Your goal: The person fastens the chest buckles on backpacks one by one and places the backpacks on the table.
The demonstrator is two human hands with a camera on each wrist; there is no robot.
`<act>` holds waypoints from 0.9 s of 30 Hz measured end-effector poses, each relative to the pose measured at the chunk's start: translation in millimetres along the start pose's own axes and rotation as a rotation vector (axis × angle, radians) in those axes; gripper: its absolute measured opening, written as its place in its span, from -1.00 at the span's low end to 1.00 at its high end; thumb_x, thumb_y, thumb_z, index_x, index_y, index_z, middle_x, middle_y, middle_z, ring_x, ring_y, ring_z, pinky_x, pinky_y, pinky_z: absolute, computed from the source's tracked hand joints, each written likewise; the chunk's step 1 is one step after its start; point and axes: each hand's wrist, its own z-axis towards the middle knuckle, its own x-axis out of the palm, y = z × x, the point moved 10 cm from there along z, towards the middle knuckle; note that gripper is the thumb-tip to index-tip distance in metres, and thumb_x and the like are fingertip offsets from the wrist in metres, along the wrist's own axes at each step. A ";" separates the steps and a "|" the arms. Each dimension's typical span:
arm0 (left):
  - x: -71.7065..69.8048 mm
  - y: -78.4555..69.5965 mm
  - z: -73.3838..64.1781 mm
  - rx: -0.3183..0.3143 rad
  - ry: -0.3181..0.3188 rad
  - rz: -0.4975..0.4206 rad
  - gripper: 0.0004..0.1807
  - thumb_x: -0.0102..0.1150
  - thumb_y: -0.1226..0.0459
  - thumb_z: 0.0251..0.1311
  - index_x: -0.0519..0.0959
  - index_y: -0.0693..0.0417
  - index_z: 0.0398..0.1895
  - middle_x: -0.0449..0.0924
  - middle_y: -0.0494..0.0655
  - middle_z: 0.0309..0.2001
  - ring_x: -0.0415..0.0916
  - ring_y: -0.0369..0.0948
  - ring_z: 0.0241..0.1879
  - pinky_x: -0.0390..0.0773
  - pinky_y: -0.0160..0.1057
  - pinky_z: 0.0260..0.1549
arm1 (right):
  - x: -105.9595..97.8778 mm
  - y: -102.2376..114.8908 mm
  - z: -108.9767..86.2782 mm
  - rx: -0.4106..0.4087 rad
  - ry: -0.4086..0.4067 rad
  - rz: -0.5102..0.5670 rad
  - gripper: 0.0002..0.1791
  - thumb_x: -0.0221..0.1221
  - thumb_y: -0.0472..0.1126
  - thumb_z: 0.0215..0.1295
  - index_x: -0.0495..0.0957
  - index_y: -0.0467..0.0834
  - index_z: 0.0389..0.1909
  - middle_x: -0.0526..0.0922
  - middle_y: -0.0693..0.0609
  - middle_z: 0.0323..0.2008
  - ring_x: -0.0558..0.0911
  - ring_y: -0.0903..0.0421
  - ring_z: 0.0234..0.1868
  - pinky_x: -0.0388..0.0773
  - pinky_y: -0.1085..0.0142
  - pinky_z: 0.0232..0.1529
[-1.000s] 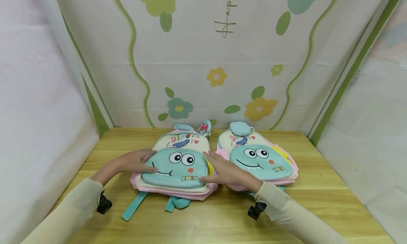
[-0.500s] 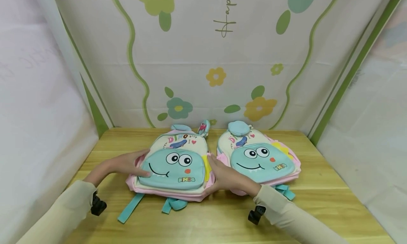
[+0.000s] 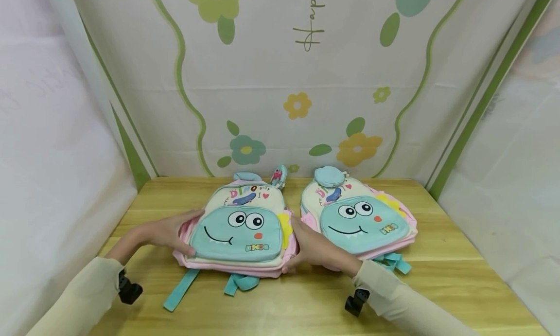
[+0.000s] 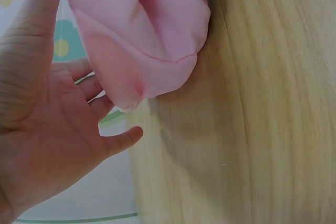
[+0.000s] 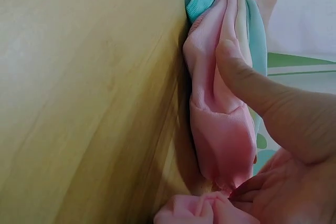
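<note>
Two children's backpacks with dinosaur faces lie front up on the wooden table. The left backpack (image 3: 236,234) is between both hands. My left hand (image 3: 168,234) rests along its left side; in the left wrist view, the hand (image 4: 52,119) has fingers spread beside the pink side panel (image 4: 115,35). My right hand (image 3: 312,246) touches the opposite side. From the right wrist, its thumb (image 5: 236,66) lies against the pink bottom corner, with the other fingers partly hidden. The right backpack (image 3: 365,224) lies close beside my right hand.
Teal straps (image 3: 181,290) stick out from under the left backpack onto the table (image 3: 280,311). Behind stands a white flowered curtain (image 3: 262,73), with white side walls left and right. Small round pouches (image 3: 329,176) hang at the bags' tops.
The left backpack has shifted slightly left and turned a little. My hands have gone from its front face to its sides. The right backpack has moved slightly right.
</note>
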 end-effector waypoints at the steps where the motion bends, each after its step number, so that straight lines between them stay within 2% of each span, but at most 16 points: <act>1: -0.2 0.1 -1.1 0.002 -0.003 -0.009 0.30 0.55 -0.06 0.00 -0.08 0.26 0.62 -0.14 0.40 0.60 -0.13 0.41 0.54 0.08 0.48 0.35 | 0.1 0.0 0.4 0.001 -0.004 -0.008 0.62 0.61 0.21 -0.19 -0.37 -0.15 0.64 -0.22 -0.07 0.67 -0.04 0.01 0.64 0.01 -0.01 0.58; 6: -3.3 -1.6 -3.1 0.012 -0.023 0.002 0.24 0.56 -0.06 -0.02 0.05 0.28 0.59 0.05 0.39 0.55 0.02 0.38 0.51 0.16 0.46 0.33 | 1.0 -0.9 2.8 0.015 -0.003 -0.038 0.61 0.62 0.19 -0.20 -0.33 -0.23 0.63 -0.19 -0.14 0.66 -0.05 -0.03 0.65 0.00 -0.01 0.59; 10: -5.4 -2.6 -0.2 -0.004 -0.021 0.005 0.24 0.56 -0.09 -0.05 0.09 0.27 0.58 0.11 0.37 0.54 0.07 0.33 0.51 0.18 0.42 0.35 | 2.3 -2.7 5.1 0.026 0.024 0.090 0.60 0.64 0.10 -0.22 -0.32 -0.17 0.65 -0.17 -0.06 0.66 -0.04 0.04 0.64 -0.02 0.01 0.59; 13: -5.0 -3.6 4.3 -0.006 -0.014 -0.005 0.25 0.58 -0.09 -0.06 0.08 0.26 0.59 0.10 0.37 0.54 0.09 0.30 0.51 0.19 0.39 0.37 | 2.7 -2.3 7.4 -0.002 0.037 0.188 0.55 0.65 0.06 -0.20 -0.26 -0.09 0.66 -0.14 0.01 0.66 -0.04 0.08 0.64 -0.05 0.02 0.60; 18: -3.9 -4.5 11.1 -0.005 -0.024 -0.024 0.26 0.60 -0.08 -0.10 0.10 0.26 0.58 0.15 0.34 0.53 0.13 0.26 0.50 0.19 0.36 0.39 | 1.7 -2.1 7.6 -0.050 0.028 0.247 0.46 0.66 0.04 -0.19 -0.13 0.02 0.66 -0.11 0.07 0.66 -0.10 0.08 0.65 -0.08 0.01 0.60; 27: -1.4 -9.7 10.3 0.017 -0.044 -0.040 0.26 0.62 -0.04 -0.13 0.13 0.31 0.56 0.14 0.34 0.54 0.10 0.27 0.51 0.17 0.37 0.39 | -6.0 -1.6 -0.8 -0.045 -0.027 0.339 0.39 0.66 -0.04 -0.16 -0.04 0.06 0.64 -0.07 0.11 0.65 -0.06 0.15 0.64 -0.08 0.04 0.60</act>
